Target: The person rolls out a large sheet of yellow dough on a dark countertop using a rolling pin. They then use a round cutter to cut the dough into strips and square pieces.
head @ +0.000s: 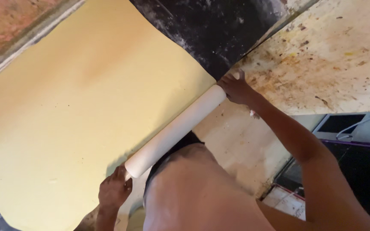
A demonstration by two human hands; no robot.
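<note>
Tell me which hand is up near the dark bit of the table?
The right hand, gripping the rolling pin beside the black surface; the left hand is lower down.

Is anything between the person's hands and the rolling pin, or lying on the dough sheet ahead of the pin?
Nothing visible. The left hand and right hand grip the ends of the rolling pin, and the yellow dough sheet beyond it lies bare.

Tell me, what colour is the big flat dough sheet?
The dough sheet is pale yellow, seen best in the head view.
</note>
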